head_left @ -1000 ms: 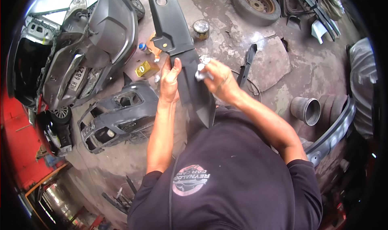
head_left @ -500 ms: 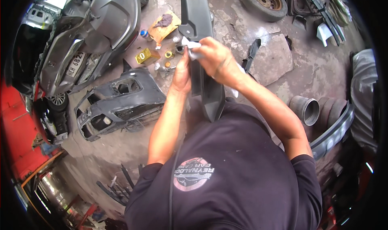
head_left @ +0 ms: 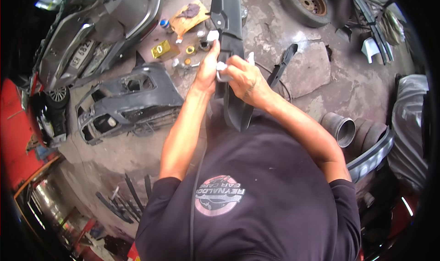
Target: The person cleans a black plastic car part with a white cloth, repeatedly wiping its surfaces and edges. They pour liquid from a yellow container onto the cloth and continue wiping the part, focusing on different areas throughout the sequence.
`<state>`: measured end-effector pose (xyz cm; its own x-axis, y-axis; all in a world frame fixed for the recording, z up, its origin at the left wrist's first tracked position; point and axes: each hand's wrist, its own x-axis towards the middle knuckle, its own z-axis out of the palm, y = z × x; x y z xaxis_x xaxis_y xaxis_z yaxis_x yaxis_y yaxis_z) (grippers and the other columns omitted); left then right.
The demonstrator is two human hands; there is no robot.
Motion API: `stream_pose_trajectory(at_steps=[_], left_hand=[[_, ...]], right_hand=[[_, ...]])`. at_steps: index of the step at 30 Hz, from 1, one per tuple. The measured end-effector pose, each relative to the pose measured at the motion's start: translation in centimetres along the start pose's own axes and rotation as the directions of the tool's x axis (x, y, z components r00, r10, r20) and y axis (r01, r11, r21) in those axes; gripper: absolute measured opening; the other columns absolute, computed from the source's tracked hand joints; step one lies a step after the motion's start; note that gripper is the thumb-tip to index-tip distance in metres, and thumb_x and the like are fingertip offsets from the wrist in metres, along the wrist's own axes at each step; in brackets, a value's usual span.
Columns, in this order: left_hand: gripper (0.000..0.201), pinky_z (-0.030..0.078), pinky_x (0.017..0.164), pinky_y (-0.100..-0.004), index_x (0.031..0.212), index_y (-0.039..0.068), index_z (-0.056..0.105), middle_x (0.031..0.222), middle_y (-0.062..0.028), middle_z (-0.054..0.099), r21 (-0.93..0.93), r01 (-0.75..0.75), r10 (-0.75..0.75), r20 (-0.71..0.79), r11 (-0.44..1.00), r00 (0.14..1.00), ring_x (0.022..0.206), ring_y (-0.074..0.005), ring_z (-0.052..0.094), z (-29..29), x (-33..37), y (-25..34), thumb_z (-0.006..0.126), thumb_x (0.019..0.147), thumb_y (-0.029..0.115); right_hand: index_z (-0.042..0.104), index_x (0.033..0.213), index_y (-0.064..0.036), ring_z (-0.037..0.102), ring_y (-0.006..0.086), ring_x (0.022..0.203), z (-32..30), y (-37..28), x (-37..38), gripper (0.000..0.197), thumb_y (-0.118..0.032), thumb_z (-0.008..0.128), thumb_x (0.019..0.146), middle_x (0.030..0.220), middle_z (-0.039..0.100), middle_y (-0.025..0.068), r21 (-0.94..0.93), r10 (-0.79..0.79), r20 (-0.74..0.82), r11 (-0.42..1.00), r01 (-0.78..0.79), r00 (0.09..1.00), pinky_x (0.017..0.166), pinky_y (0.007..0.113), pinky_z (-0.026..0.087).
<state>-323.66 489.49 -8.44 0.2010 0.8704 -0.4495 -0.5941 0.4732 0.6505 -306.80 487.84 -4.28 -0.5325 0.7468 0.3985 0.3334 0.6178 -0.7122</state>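
A long black plastic car panel [head_left: 228, 8] stretches away from my body, its near end against my shirt. My left hand [head_left: 206, 75] grips the panel's left edge, thumb up and the other fingers hidden. A small white piece [head_left: 213, 35], cloth or paper, shows at the left thumb tip. My right hand [head_left: 245, 80] is closed over the panel, pinching a white crumpled wipe [head_left: 222, 67]; some white also shows behind its knuckles. I cannot tell whether the white bits are one piece.
Left on the floor lies a dark bumper cover [head_left: 133, 93]; beyond it is a damaged grey car body [head_left: 105, 27]. A yellow can [head_left: 164, 50], a blue-capped bottle [head_left: 165, 24] and orange paper [head_left: 190, 20] lie ahead. A wheel [head_left: 307, 4] and metal cylinders [head_left: 339, 127] are at right.
My right hand has moved back toward me along the panel with the white wipe, away from my left thumb. The left hand still grips the panel's edge.
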Motion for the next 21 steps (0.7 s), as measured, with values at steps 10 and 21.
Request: stream_pose_trajectory(at_steps=[10, 21], left_hand=[[0.054, 0.061, 0.091, -0.0339, 0.13, 0.005, 0.065, 0.115, -0.0099, 0.075, -0.002, 0.071, -0.068, 0.252, 0.997, 0.965, 0.102, -0.0176, 0.074, 0.1, -1.8, -1.7, 0.052, 0.11, 0.053], [0.04, 0.058, 0.075, -0.0292, 0.12, 0.007, 0.069, 0.1, -0.0064, 0.074, 0.164, -0.081, 0.098, -0.097, 0.983, 0.99, 0.083, -0.0146, 0.071, 2.4, -0.4, -2.9, 0.06, 0.107, 0.044]], right_hand=[[0.075, 0.11, -0.0044, 0.074, 0.0335, 0.096, -5.3, -0.4, -0.2, 0.034, 0.007, 0.075, 0.078, 0.097, 0.071, 0.0125, 0.252, 0.021, 0.336, 0.961, -0.112, 0.942, 0.086, 0.043, 0.059], [0.072, 0.103, -0.0033, 0.069, 0.0403, 0.091, -1.3, -2.5, -2.8, 0.026, 0.003, 0.074, 0.078, 0.097, 0.065, 0.0161, 0.02, 0.15, 0.349, 0.986, -0.167, 0.925, 0.081, 0.048, 0.057]])
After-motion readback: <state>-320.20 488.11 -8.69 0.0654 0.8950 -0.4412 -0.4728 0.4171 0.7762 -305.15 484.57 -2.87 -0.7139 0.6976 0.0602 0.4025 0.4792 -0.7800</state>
